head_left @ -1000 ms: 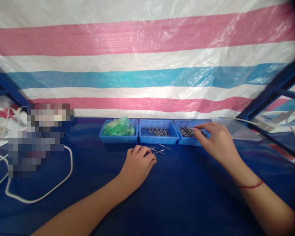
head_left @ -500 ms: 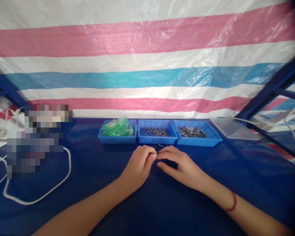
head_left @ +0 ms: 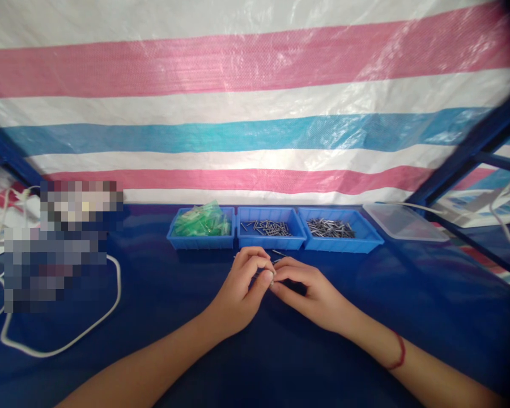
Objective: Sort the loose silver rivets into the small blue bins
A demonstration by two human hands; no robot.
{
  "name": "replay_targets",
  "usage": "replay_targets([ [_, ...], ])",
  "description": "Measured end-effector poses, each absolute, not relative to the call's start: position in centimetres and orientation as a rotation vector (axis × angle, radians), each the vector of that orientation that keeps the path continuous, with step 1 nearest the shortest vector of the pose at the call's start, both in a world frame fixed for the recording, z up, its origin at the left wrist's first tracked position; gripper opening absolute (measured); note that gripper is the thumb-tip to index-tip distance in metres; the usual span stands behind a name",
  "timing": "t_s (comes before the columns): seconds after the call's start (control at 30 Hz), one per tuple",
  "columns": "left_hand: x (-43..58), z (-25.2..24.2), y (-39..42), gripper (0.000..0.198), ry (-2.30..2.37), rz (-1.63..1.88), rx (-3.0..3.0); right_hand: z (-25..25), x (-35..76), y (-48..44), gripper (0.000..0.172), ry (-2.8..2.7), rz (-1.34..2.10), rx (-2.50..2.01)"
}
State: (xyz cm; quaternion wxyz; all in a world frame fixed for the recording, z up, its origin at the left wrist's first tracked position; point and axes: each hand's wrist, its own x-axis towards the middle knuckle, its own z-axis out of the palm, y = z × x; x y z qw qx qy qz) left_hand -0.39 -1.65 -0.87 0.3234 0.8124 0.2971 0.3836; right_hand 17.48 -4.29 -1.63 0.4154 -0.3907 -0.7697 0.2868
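My left hand (head_left: 249,286) is closed, its thumb and forefinger pinched together above the blue tabletop (head_left: 276,362). My right hand (head_left: 308,289) meets it at the fingertips, thumb and forefinger pinched too. What sits between the fingers is small and mostly hidden. Just beyond the hands, a thin metal pin (head_left: 279,253) lies on the tabletop. Farther back stand three blue bins in a row: the left bin (head_left: 202,242) with green plastic bags (head_left: 204,220), the middle bin (head_left: 272,243) and the right bin (head_left: 344,245) with loose metal pins (head_left: 331,228).
A translucent lid (head_left: 403,222) lies right of the bins. White cable (head_left: 119,283) loops over the table at left, beside a blurred-out patch. A striped plastic sheet (head_left: 255,136) hangs behind, between blue frame posts (head_left: 471,147).
My right thumb has come up against the left fingertips, closing the gap under my right forefinger. My left fingers have shifted slightly and are more curled.
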Motion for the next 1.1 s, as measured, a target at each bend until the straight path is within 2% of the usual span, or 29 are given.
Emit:
replay_targets([
  [0.23, -0.5, -1.2, -1.3, 0.005, 0.785, 1.062, 2.085, -1.4, 17.5, -4.4, 0.007, -1.912, 0.722, -1.006],
  [0.43, -0.6, -1.3, -1.4, 0.008, 0.781, 1.032, 2.063, -1.3, 17.5, -4.3, 0.013, -1.957, 0.767, -0.994],
  [0.67, -0.6, -1.3, -1.2, 0.010, 0.801, 1.065, 2.066, -1.8, 18.0, -4.2, 0.008, -1.825, 0.667, -1.101],
  [0.9, -0.6, -1.5, -0.9, 0.010, 0.895, 1.024, 2.152, -1.4, 18.5, -3.9, 0.012, -1.701, 0.582, -1.147],
  [1.1, -0.9, -1.3, -0.7, 0.023, 0.922, 0.869, 2.465, -0.2, 23.1, -2.2, 0.019, -1.544, 0.260, -1.410],
])
